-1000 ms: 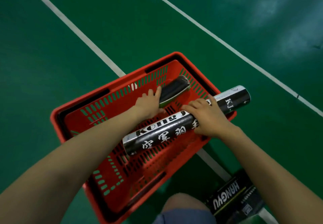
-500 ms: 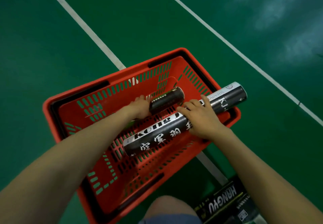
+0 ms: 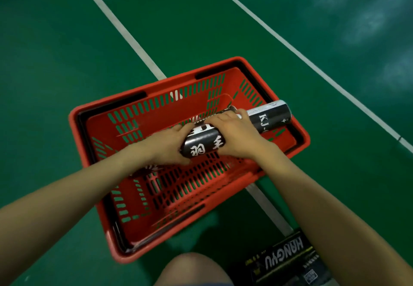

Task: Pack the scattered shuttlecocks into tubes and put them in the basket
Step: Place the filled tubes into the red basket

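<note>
A red plastic basket (image 3: 93, 116) stands on the green court floor. A long black tube (image 3: 271, 118) with white lettering lies slantwise over it, its far end resting over the right rim. My left hand (image 3: 166, 146) grips the tube's near part, thumb underneath and fingers over the top. My right hand (image 3: 240, 136) holds the tube's middle with fingers curled over it. Just behind the hands, a thin strip of a second, shorter black tube (image 3: 212, 117) shows inside the basket. My left forearm covers the long tube's near end. I see no loose shuttlecocks.
A black HANGYU box (image 3: 285, 260) lies on the floor at the bottom right, beside my knee (image 3: 190, 270). White court lines (image 3: 125, 33) run under and past the basket. Green floor surrounds the basket on all sides.
My left hand has left the shorter tube, which now lies in the basket, and taken hold of the long tube. The long tube has sunk lower into the basket.
</note>
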